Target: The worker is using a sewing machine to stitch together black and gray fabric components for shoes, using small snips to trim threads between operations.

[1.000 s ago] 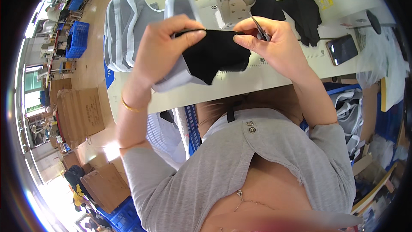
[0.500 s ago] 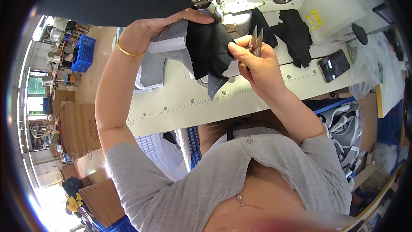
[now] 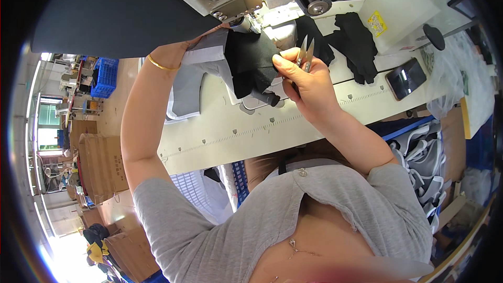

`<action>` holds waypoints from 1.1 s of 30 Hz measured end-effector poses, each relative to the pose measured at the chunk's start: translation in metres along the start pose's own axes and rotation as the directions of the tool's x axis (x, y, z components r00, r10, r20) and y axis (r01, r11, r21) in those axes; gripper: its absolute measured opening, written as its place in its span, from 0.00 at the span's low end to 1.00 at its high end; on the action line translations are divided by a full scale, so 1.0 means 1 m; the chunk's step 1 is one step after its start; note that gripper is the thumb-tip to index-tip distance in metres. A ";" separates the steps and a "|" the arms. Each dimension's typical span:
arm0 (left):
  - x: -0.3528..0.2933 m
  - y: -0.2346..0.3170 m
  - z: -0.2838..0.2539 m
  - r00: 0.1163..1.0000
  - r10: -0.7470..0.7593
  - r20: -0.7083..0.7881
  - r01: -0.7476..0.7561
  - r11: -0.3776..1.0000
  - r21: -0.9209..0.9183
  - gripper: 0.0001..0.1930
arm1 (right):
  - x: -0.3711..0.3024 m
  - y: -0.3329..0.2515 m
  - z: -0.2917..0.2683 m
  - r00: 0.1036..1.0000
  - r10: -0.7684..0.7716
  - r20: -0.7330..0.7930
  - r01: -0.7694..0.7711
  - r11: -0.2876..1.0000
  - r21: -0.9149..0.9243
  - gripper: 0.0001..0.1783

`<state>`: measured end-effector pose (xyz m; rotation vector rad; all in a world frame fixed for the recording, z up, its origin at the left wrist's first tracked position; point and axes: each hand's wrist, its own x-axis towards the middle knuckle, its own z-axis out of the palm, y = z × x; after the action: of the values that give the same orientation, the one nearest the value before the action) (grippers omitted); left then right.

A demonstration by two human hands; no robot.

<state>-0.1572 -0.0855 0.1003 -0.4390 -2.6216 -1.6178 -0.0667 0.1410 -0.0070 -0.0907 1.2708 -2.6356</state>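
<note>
Currently, black cloth (image 3: 249,55): it is spreading just in front of the sewing machine (image 3: 230,1), with grey cloth (image 3: 209,56) bordering its left side.
Left hand (image 3: 195,40): it is reaching in beside the machine, mostly hiding; whether its fingers are gripping, I cannot tell.
Right hand (image 3: 314,81): it is grasping scissors (image 3: 306,56), points up, while its thumb is pressing the black cloth's edge, front-right of the machine.
Table (image 3: 236,149): its pale top is stretching before the machine, a ruler scale running along it; dark fabric pieces (image 3: 357,47) and a phone (image 3: 406,78) are lying to the machine's right.
Room: a blue basket (image 3: 105,77) and cardboard box (image 3: 102,165) are standing well left of the machine.
</note>
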 end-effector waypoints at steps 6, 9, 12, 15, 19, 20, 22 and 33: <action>0.013 -0.003 0.006 0.999 0.006 -0.045 -0.006 1.000 0.006 0.12 | 0.001 0.001 -0.001 0.999 -0.022 0.024 0.022 1.000 0.015 0.10; 0.016 -0.004 0.008 0.998 0.010 -0.068 -0.010 1.000 0.006 0.11 | 0.000 0.000 -0.001 1.000 -0.009 0.015 0.009 1.000 0.027 0.09; 0.018 -0.004 0.009 0.996 0.015 -0.088 -0.015 1.000 0.004 0.10 | -0.001 0.000 0.000 1.000 -0.022 0.018 0.021 0.999 0.035 0.08; 0.018 -0.006 0.009 0.994 0.019 -0.110 -0.019 1.000 0.000 0.09 | -0.002 0.001 0.002 1.000 -0.030 0.006 0.029 0.999 0.030 0.08; 0.010 -0.009 0.006 0.990 0.024 -0.139 -0.026 1.000 -0.013 0.08 | -0.002 0.003 0.004 1.000 -0.019 -0.003 0.019 1.000 0.006 0.05; 0.008 -0.009 0.005 0.990 0.024 -0.141 -0.027 0.999 -0.018 0.08 | -0.002 0.003 0.004 1.000 -0.028 0.006 0.028 1.000 0.013 0.05; 0.009 -0.009 0.005 0.988 0.025 -0.151 -0.028 0.999 -0.015 0.07 | -0.003 0.003 0.005 0.999 -0.036 0.014 0.036 0.999 0.020 0.05; 0.019 -0.015 -0.003 0.900 0.109 -0.423 -0.085 0.994 0.075 0.05 | -0.003 0.003 0.012 0.995 -0.097 -0.023 0.095 0.991 -0.093 0.07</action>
<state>-0.1799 -0.0899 0.0920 -0.1802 -2.2709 -1.4135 -0.0617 0.1304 -0.0014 -0.1331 1.4319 -2.6661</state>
